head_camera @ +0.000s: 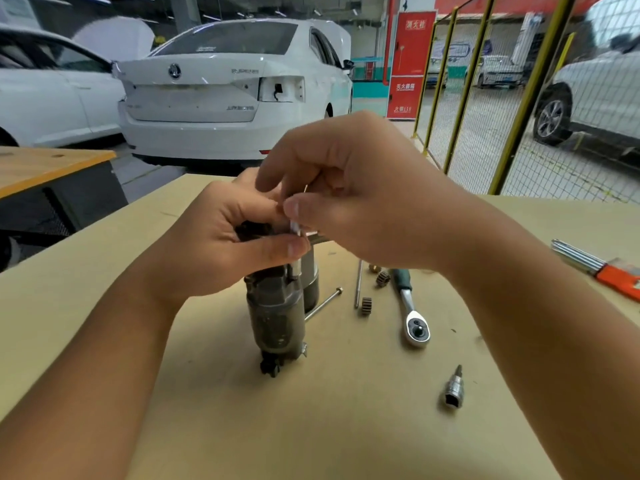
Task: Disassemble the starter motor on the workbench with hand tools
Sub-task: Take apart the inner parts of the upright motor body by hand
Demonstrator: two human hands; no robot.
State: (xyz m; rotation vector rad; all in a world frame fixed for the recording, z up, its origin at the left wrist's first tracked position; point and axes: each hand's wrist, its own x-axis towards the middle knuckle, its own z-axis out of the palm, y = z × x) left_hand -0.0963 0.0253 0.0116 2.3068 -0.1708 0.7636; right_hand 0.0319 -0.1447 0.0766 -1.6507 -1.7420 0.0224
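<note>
A white car (221, 95) sits parked beyond my workbench (86, 306), a yellow wire fence (485, 98) to its right. On the bench, the starter motor (277, 306) stands upright near the middle, directly below my hands. My left hand (221, 251) curls around the motor's dark top end, thumb pressed across the front. My right hand (356, 199) is raised just above it, thumb and fingers pinching a thin silvery pin (295, 226) that points down toward the motor's top. Right of the motor lie two long bolts (323, 303), a ratchet (412, 310) with a green handle and, beside the bolts, small brown gears (366, 305). A socket bit (454, 389) stands nearer me, well apart. An orange-handled tool (602, 268) lies at the bench's right edge.
</note>
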